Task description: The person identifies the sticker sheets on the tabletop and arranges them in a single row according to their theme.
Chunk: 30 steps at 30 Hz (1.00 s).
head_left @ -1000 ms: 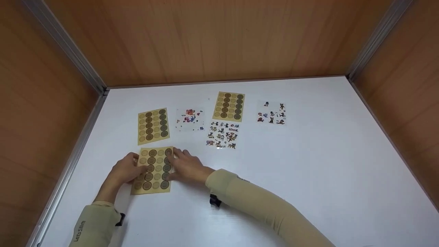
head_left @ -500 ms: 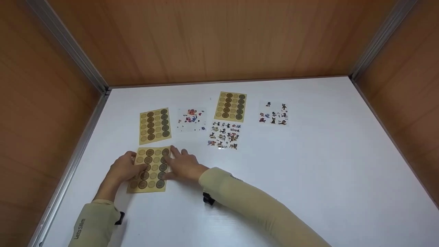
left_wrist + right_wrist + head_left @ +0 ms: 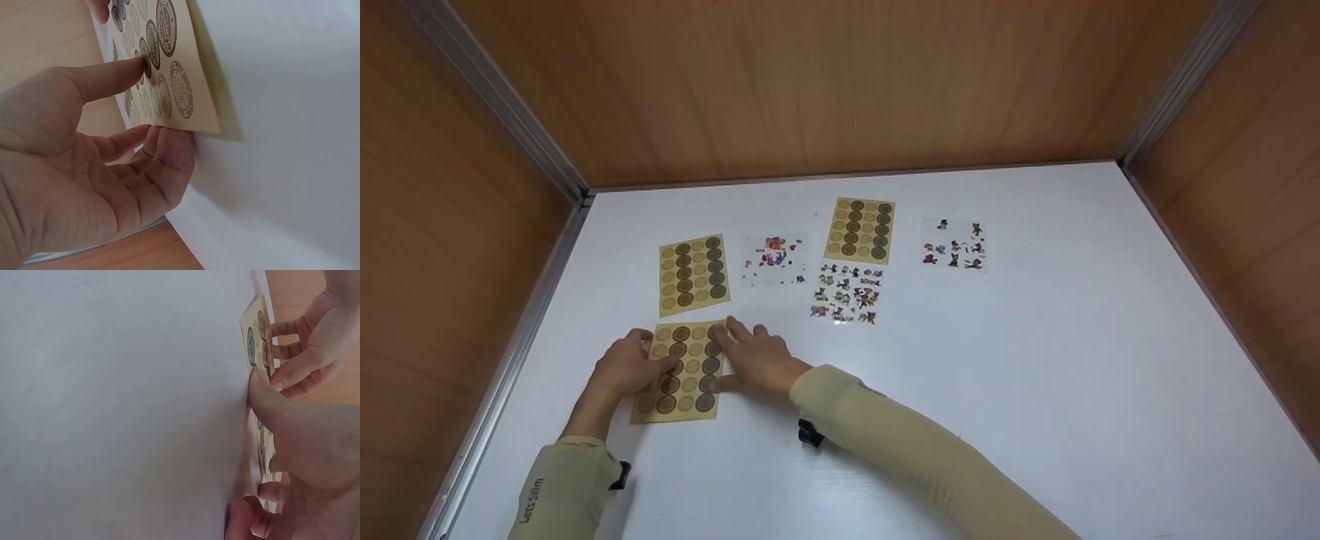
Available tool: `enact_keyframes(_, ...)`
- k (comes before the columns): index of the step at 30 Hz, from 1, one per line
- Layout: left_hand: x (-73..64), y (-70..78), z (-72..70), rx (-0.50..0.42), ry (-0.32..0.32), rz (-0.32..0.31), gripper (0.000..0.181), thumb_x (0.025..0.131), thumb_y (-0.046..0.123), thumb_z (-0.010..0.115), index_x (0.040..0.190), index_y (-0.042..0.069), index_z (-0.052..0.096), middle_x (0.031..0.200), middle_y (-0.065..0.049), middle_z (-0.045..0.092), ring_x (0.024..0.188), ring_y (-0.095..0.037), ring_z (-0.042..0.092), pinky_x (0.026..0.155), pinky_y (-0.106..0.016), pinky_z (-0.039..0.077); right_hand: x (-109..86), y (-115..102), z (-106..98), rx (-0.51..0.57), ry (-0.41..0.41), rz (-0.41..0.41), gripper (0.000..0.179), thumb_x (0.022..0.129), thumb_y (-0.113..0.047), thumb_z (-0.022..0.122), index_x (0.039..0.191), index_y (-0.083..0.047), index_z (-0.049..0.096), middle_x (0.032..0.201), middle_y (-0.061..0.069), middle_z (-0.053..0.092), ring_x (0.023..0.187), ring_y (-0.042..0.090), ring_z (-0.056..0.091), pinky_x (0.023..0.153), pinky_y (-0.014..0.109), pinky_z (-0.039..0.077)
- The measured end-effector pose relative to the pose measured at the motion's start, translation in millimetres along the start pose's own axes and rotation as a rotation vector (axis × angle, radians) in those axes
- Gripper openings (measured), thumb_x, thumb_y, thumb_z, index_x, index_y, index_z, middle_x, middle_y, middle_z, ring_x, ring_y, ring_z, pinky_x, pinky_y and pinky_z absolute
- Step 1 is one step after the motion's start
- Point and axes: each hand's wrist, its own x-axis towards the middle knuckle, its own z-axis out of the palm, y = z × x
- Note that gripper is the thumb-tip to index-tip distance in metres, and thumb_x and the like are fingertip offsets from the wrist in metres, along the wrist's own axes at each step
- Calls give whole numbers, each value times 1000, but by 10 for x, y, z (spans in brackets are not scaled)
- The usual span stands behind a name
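Note:
In the head view, a tan sheet of round stickers [image 3: 684, 384] lies between my two hands at the front left. My left hand [image 3: 622, 366] grips its left side. In the left wrist view, the thumb [image 3: 115, 76] presses on the printed face and the other fingers curl at and under the edge, with the sheet's near corner raised off the table. My right hand [image 3: 761, 361] holds the right side, thumb and forefinger on the printed face. In the right wrist view, that thumb [image 3: 264, 396] lies over the stickers; its lower fingers bend near the sheet's edge, partly hidden.
Behind it lies a second tan sticker sheet [image 3: 694, 274], with a third tan sheet [image 3: 860, 230] farther right. Clear sheets with small colourful stickers [image 3: 775, 259] lie around these, including one animal sheet [image 3: 846, 294] and another [image 3: 955, 245]. Wooden walls [image 3: 840, 90] surround the white table [image 3: 1035, 360].
The sticker sheet has slid slightly left with both hands still on it. The other sheets have not moved on the table; the head view shifts a little.

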Motion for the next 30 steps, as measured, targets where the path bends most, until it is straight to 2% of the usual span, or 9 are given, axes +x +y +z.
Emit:
enact_keyframes(7, 10, 24, -3, 40, 25, -3, 76, 98, 34, 63, 143, -19, 33, 121, -39, 53, 102, -43, 56, 89, -58, 49, -4, -28, -7, -4, 4, 26, 98, 89, -68, 62, 163, -20, 21, 169, 0, 17, 132, 28, 46, 99, 38, 48)
enact_keyframes(15, 16, 8, 5, 37, 23, -12, 77, 97, 33, 65, 144, -18, 31, 123, -41, 52, 103, -44, 55, 89, -58, 48, -4, -9, -20, -6, -31, 27, 101, 91, -68, 60, 164, -17, 14, 169, -1, 12, 141, 35, 41, 102, 42, 47)
enact_keyframes(24, 16, 2, 19, 30, 14, -37, 79, 99, 38, 61, 145, -18, 29, 129, -43, 46, 109, -48, 52, 95, -63, 45, 32, -5, 8, -4, -42, 24, 96, 92, -68, 59, 164, -19, 18, 169, -3, 13, 137, 31, 44, 103, 41, 46)
enact_keyframes(30, 31, -2, 29, 25, 26, -14, 79, 99, 37, 60, 146, -18, 29, 128, -43, 48, 106, -47, 54, 91, -61, 48, 50, 4, -30, 16, -45, 37, 87, 95, -62, 58, 164, -22, 21, 168, -5, 15, 134, 28, 46, 104, 39, 44)
